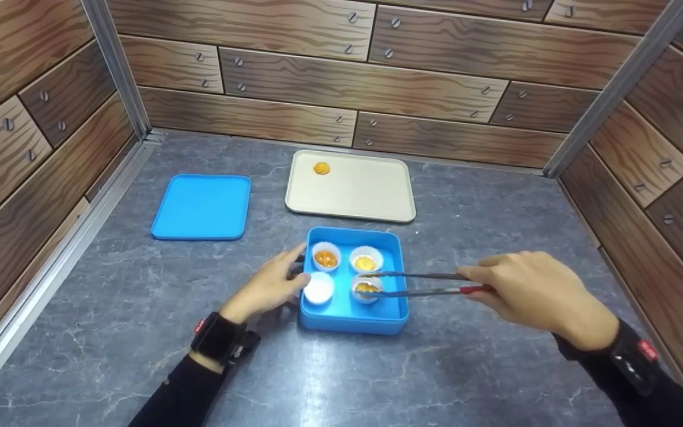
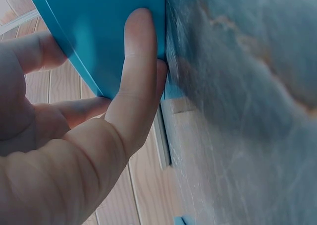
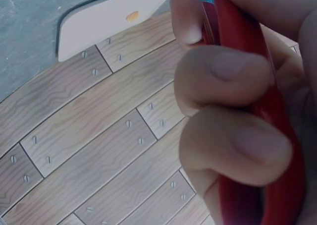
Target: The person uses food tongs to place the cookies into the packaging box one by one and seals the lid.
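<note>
Tongs (image 1: 430,292) gripped in the right hand (image 1: 534,290) spread over food (image 1: 367,286) in the near-right cup (image 1: 364,300), left hand (image 1: 267,286) braced against the blue box (image 1: 353,324): filling, seemingly, with a clean lift-out wanted next!

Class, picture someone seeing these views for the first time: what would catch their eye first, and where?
Probably the bright blue box in the middle of the grey table, with four white cups inside and the left hand against its left side. Next, the red-handled tongs, held by the right hand, tips at the near-right cup. Beyond the box, one orange piece sits toward the cream tray's far-left corner.
</note>
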`<action>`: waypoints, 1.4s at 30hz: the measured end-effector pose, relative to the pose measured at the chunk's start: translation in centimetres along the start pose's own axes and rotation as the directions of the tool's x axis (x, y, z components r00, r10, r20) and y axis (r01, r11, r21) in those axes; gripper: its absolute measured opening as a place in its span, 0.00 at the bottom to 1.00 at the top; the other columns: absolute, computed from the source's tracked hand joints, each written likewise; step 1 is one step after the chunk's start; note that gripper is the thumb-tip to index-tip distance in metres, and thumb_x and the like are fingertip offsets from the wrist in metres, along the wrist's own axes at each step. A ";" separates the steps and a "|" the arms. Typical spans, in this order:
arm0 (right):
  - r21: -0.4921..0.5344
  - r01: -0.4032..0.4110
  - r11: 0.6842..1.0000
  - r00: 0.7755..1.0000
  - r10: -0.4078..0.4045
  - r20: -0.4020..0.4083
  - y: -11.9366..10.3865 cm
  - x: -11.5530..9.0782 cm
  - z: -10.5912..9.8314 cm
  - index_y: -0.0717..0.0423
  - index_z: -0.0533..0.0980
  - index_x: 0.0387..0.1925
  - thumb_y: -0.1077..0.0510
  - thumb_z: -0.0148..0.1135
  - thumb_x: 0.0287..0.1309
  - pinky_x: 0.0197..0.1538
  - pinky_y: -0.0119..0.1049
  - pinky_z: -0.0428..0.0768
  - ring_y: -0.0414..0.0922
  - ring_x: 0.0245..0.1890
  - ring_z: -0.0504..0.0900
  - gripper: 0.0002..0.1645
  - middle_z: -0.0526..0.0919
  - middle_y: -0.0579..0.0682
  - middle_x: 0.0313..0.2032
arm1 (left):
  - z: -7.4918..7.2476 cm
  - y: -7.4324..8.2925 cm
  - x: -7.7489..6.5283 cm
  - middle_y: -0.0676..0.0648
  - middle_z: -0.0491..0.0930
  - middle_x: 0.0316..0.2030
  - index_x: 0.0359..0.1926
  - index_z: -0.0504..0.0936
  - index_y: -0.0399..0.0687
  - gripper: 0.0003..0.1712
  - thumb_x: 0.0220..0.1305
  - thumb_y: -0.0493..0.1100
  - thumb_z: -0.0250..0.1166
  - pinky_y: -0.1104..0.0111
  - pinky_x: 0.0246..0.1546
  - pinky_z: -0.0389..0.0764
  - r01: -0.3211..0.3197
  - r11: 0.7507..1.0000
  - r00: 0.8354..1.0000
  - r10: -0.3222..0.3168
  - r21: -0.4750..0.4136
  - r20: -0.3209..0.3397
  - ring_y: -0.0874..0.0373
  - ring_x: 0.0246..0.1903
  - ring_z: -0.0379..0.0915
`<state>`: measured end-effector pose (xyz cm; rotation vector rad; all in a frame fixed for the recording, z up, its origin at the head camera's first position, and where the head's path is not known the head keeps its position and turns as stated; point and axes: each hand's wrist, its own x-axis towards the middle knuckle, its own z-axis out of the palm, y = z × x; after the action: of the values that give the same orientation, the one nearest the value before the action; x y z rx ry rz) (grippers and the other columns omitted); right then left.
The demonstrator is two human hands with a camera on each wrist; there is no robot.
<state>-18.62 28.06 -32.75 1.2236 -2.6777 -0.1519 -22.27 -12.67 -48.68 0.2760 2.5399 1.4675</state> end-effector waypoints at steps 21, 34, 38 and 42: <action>0.428 -0.270 0.862 0.940 0.332 -0.077 5.9 10.3 5.1 0.53 0.86 0.43 0.52 0.70 0.70 0.26 0.36 0.73 0.41 0.21 0.72 0.09 0.80 0.46 0.24 | 0.0 -0.1 -0.2 0.37 0.63 0.79 0.85 0.56 0.55 0.43 0.76 0.48 0.62 0.48 0.61 0.84 0.002 1.000 1.000 -0.002 0.005 -0.002 0.42 0.68 0.74; 0.503 -0.416 0.758 0.898 0.429 0.096 5.4 18.8 11.9 0.64 0.84 0.40 0.58 0.63 0.65 0.25 0.32 0.69 0.44 0.23 0.73 0.12 0.80 0.51 0.25 | -0.1 0.0 -0.1 0.37 0.62 0.80 0.85 0.55 0.56 0.43 0.76 0.48 0.62 0.49 0.58 0.86 0.006 1.000 1.000 -0.006 0.002 0.003 0.43 0.64 0.77; 0.485 -0.413 0.771 0.904 0.412 0.115 5.0 20.3 13.1 0.64 0.80 0.33 0.59 0.65 0.66 0.29 0.36 0.69 0.48 0.26 0.74 0.10 0.77 0.51 0.25 | -0.2 0.0 -0.1 0.38 0.62 0.79 0.85 0.55 0.55 0.43 0.76 0.48 0.62 0.44 0.66 0.79 0.001 1.000 1.000 -0.001 0.025 -0.001 0.41 0.68 0.73; 0.464 -0.416 0.782 0.904 0.413 0.115 4.8 21.4 13.8 0.64 0.78 0.29 0.60 0.64 0.67 0.31 0.39 0.68 0.51 0.28 0.73 0.12 0.73 0.49 0.23 | -0.2 0.0 -0.1 0.37 0.61 0.80 0.85 0.55 0.54 0.43 0.75 0.49 0.62 0.37 0.73 0.67 -0.005 0.999 1.000 0.005 0.047 -0.002 0.38 0.75 0.65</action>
<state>-38.89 15.16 -42.53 0.6769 -3.0111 0.6123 -22.24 -12.85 -48.58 0.2878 2.5797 1.4123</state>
